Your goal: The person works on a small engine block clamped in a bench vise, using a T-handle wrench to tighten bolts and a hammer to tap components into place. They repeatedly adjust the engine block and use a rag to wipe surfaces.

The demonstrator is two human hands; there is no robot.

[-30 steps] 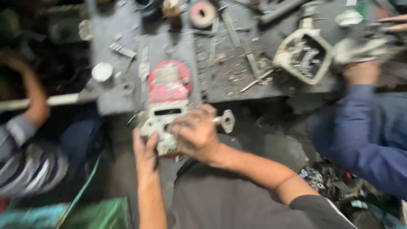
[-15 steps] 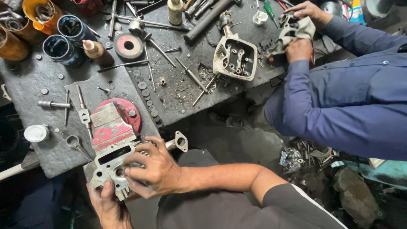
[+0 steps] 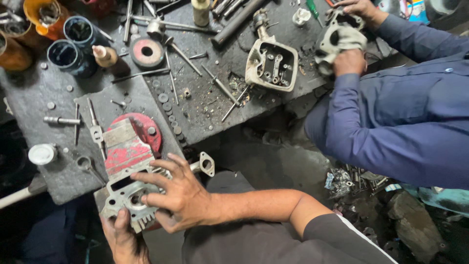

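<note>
Grey metal engine part sits at the near edge of the dirty workbench, by a red part. The right hand grips it on top and the left hand holds it from below. They seem to be steadying it; next needs a firm hold

Single head-worn view, looking steeply down onto a cluttered workbench from close above. Near edge of the bench at lower left, floor at lower right.
</note>
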